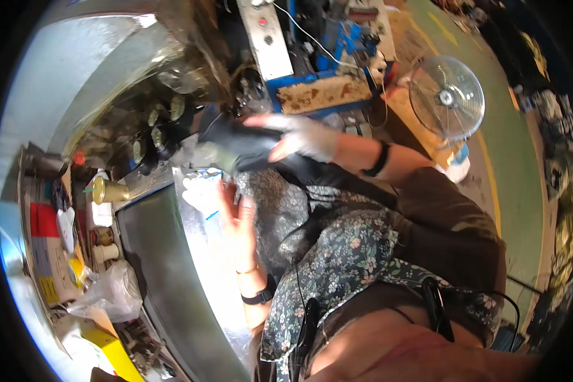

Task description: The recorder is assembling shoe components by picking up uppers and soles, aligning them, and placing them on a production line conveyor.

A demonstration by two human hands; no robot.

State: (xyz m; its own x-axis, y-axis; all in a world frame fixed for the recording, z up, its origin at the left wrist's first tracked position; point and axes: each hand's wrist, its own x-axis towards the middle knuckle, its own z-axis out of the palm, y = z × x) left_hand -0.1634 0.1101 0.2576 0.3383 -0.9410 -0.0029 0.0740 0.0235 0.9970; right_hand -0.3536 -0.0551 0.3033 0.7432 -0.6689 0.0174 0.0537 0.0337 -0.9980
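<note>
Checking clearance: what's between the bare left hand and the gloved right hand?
In the head view, a dark glove-like piece held by the right hand, and crumpled white material on the metal bench just above the left hand.

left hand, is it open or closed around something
Open: the left hand is bare, fingers spread, palm showing, nothing gripped. It hovers beside the dark cloth piece held by the gloved right hand.

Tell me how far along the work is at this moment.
Done: nothing finished shows clearly. In hand: the right hand, in a pale glove, grips a dark glove-like cloth over the metal bench; the bare left hand is open just below it, holding nothing. Left: cannot tell; the blur hides the bench's small parts.
</note>
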